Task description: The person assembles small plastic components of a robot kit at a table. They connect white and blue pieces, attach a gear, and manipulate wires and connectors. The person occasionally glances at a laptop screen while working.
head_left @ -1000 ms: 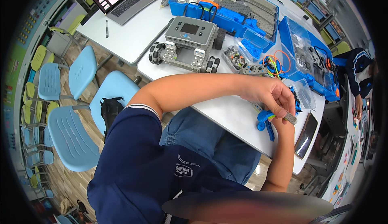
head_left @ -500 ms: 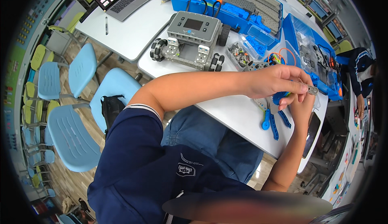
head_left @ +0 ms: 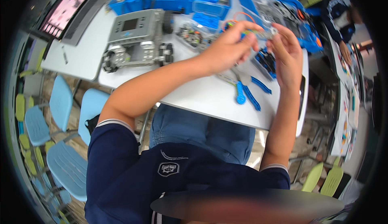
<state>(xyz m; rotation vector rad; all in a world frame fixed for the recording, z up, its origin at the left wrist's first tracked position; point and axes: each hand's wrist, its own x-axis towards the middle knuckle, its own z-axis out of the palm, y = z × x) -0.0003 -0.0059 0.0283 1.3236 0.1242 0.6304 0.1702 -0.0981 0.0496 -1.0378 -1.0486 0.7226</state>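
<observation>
Above the right part of the white table, my left hand and my right hand meet at a small light-grey beam-like piece. Both hands are closed, with fingertips pinched on it. Motion blur smears its details, and my fingers cover part of it. Green-yellow specks show by my left fingertips. Below my hands lie pliers with blue handles and grey jaws. Beside the pliers is a blue toothed wheel on a green-and-grey piece. A tray of black parts sits between my hands and the table.
A grey wheeled robot stands left of my hands. Behind are a blue parts case and another blue case. A clear box of small parts is nearby. The laptop and pen lie far left. Another person's hand shows at right.
The view has swung, so the table sits further left. My right hand has come out from behind my left, and both now pinch the grey piece. The tray of black parts has come into sight.
</observation>
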